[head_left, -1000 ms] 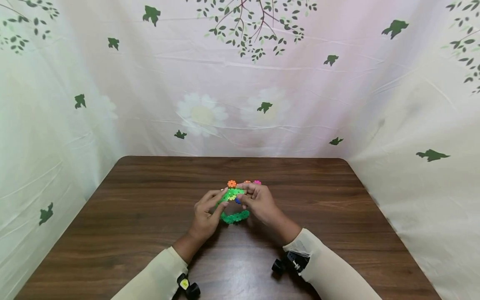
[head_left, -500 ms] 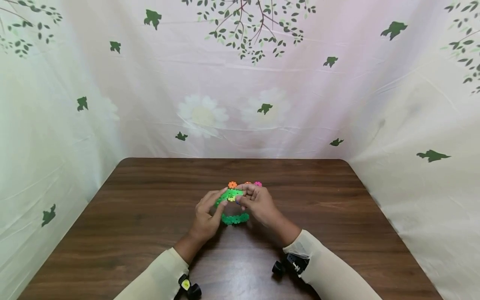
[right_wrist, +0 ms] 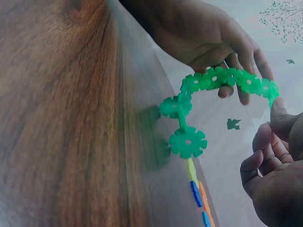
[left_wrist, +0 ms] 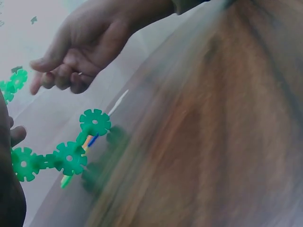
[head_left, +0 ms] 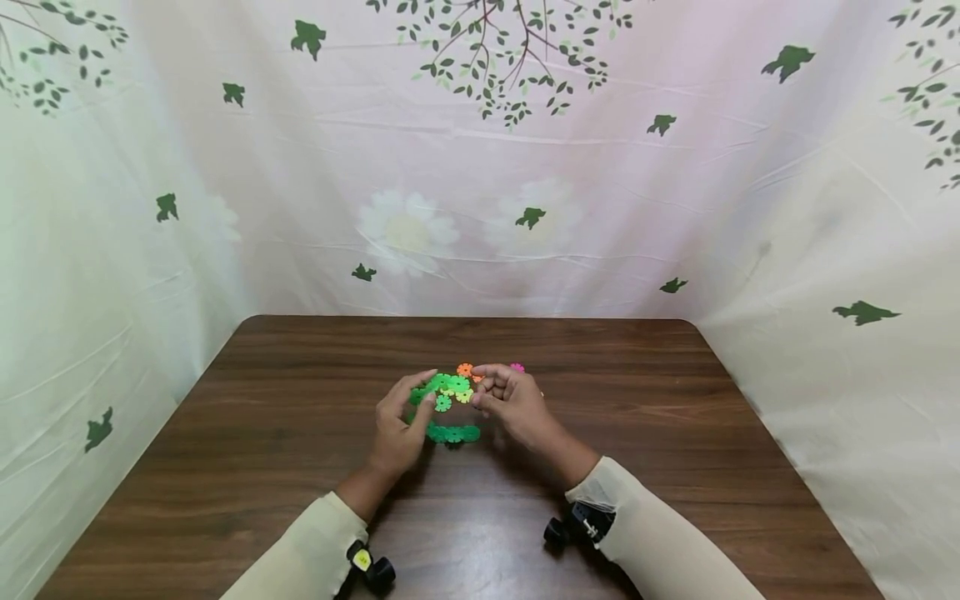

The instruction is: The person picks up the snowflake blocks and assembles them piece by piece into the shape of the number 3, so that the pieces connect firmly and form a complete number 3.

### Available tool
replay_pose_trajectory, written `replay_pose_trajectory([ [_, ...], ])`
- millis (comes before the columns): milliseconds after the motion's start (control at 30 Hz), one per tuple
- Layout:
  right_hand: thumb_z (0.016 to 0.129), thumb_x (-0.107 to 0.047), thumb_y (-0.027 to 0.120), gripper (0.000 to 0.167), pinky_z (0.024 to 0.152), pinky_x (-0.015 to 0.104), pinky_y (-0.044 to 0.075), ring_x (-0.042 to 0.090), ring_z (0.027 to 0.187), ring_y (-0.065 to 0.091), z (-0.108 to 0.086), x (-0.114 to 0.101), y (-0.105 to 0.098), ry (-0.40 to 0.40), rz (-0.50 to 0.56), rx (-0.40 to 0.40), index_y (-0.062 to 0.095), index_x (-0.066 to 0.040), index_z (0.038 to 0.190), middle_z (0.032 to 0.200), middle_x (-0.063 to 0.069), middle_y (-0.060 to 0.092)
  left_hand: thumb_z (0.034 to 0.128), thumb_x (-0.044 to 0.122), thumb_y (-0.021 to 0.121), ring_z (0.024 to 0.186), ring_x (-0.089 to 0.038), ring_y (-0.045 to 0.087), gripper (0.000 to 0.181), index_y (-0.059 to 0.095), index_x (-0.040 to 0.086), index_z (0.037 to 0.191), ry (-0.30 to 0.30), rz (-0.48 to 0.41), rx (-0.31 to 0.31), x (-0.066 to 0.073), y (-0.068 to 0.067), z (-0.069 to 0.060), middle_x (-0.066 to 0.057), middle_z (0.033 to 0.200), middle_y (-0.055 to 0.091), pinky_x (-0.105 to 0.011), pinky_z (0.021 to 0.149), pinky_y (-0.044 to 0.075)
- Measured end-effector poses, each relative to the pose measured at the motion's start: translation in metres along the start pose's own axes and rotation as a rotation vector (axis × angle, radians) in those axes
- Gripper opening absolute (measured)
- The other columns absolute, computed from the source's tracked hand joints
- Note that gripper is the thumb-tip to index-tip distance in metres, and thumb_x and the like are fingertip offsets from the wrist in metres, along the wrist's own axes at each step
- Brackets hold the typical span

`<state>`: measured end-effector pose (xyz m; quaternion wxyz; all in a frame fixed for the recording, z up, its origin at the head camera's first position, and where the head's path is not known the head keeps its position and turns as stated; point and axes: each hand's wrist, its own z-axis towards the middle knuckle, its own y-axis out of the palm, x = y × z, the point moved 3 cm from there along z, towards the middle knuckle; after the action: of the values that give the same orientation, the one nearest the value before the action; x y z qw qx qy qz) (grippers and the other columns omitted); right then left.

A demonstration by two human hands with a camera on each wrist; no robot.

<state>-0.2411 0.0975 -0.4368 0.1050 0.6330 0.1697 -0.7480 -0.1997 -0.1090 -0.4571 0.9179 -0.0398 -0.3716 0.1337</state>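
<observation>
My left hand grips a curved chain of green flower-shaped interlocking discs. In the right wrist view, the chain arches below the left hand, with finger ends showing behind it and one disc hanging at its lower end. Just right of the chain is my right hand, its thumb and forefinger slightly parted and the other fingers curled. Nothing shows between the fingers of the right hand in the left wrist view; its fingertips are close to a green disc there but apart from it.
Beyond the hands, loose discs lie on the brown wooden table: an orange one, a magenta one and a yellow-green one. A patterned cloth hangs behind the table.
My left hand has moved left with the green chain, away from the right hand's fingertips. The right hand has stayed nearly in place, and a gap now shows between it and the chain.
</observation>
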Motion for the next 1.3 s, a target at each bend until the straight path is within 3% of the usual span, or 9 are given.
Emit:
replay_pose_trajectory([
  [133, 0.098, 0.008, 0.074, 0.040, 0.069, 0.021, 0.056, 0.008, 0.071, 0.063, 0.004, 0.005, 0.001, -0.009, -0.023, -0.002, 0.065, 0.011, 0.137, 0.091, 0.003, 0.069, 0.0982, -0.015, 0.066, 0.106, -0.019, 0.070, 0.036, 0.070, -0.005, 0.133, -0.006, 0.010, 0.009, -0.005, -0.008, 0.002, -0.025, 0.124, 0.075, -0.017, 0.094, 0.054],
  [300, 0.098, 0.006, 0.076, 0.042, 0.068, 0.022, 0.055, 0.006, 0.069, 0.060, 0.010, 0.010, 0.003, -0.023, -0.042, -0.008, 0.065, 0.010, 0.138, 0.089, -0.002, 0.068, 0.0969, -0.015, 0.067, 0.105, -0.025, 0.071, 0.036, 0.071, -0.006, 0.131, -0.020, 0.046, 0.023, -0.009, -0.014, 0.004, -0.023, 0.120, 0.076, -0.023, 0.099, 0.056],
  [433, 0.098, 0.004, 0.077, 0.044, 0.066, 0.022, 0.053, 0.009, 0.068, 0.060, 0.015, 0.015, 0.005, 0.005, -0.069, 0.003, 0.064, 0.011, 0.140, 0.091, 0.003, 0.068, 0.0973, -0.014, 0.067, 0.106, -0.030, 0.072, 0.034, 0.071, -0.006, 0.131, -0.017, 0.069, 0.032, -0.010, -0.018, 0.005, -0.022, 0.119, 0.077, -0.029, 0.099, 0.057],
  [633, 0.099, 0.002, 0.077, 0.040, 0.046, 0.028, 0.045, 0.014, 0.062, 0.059, 0.023, 0.025, 0.011, 0.055, -0.109, 0.017, 0.066, 0.009, 0.136, 0.099, 0.014, 0.068, 0.0995, -0.012, 0.066, 0.099, -0.034, 0.071, 0.030, 0.071, -0.006, 0.129, -0.033, 0.057, 0.038, -0.012, -0.020, 0.004, -0.020, 0.112, 0.076, -0.025, 0.092, 0.055],
  [867, 0.099, 0.002, 0.076, 0.030, 0.052, 0.025, 0.049, 0.015, 0.063, 0.061, 0.031, 0.032, 0.018, 0.047, -0.173, -0.016, 0.072, 0.008, 0.128, 0.105, 0.023, 0.069, 0.0985, -0.012, 0.066, 0.093, -0.021, 0.067, 0.027, 0.069, -0.006, 0.125, -0.069, 0.070, 0.059, -0.007, -0.020, 0.007, -0.021, 0.105, 0.074, -0.018, 0.086, 0.052],
  [1033, 0.098, 0.001, 0.078, 0.027, 0.052, 0.024, 0.046, 0.013, 0.060, 0.059, 0.035, 0.037, 0.022, 0.055, -0.198, -0.020, 0.074, 0.007, 0.123, 0.104, 0.018, 0.068, 0.0984, -0.013, 0.064, 0.094, -0.010, 0.063, 0.026, 0.066, -0.006, 0.123, -0.109, 0.084, 0.054, -0.008, -0.021, 0.006, -0.020, 0.104, 0.073, -0.017, 0.084, 0.050],
  [1067, 0.097, 0.001, 0.078, 0.027, 0.052, 0.024, 0.046, 0.012, 0.059, 0.058, 0.036, 0.039, 0.022, 0.058, -0.204, -0.019, 0.074, 0.008, 0.123, 0.103, 0.016, 0.068, 0.0992, -0.012, 0.064, 0.095, -0.007, 0.062, 0.026, 0.066, -0.005, 0.124, -0.111, 0.079, 0.050, -0.013, -0.022, 0.005, -0.018, 0.105, 0.073, -0.017, 0.084, 0.050],
  [1300, 0.096, 0.002, 0.078, 0.024, 0.051, 0.024, 0.049, 0.010, 0.052, 0.055, 0.043, 0.043, 0.027, 0.055, -0.230, -0.035, 0.075, 0.008, 0.119, 0.095, 0.014, 0.070, 0.0976, -0.014, 0.065, 0.088, -0.005, 0.062, 0.028, 0.069, -0.004, 0.124, -0.128, 0.050, 0.077, -0.014, -0.024, 0.007, -0.019, 0.101, 0.074, -0.016, 0.077, 0.052],
])
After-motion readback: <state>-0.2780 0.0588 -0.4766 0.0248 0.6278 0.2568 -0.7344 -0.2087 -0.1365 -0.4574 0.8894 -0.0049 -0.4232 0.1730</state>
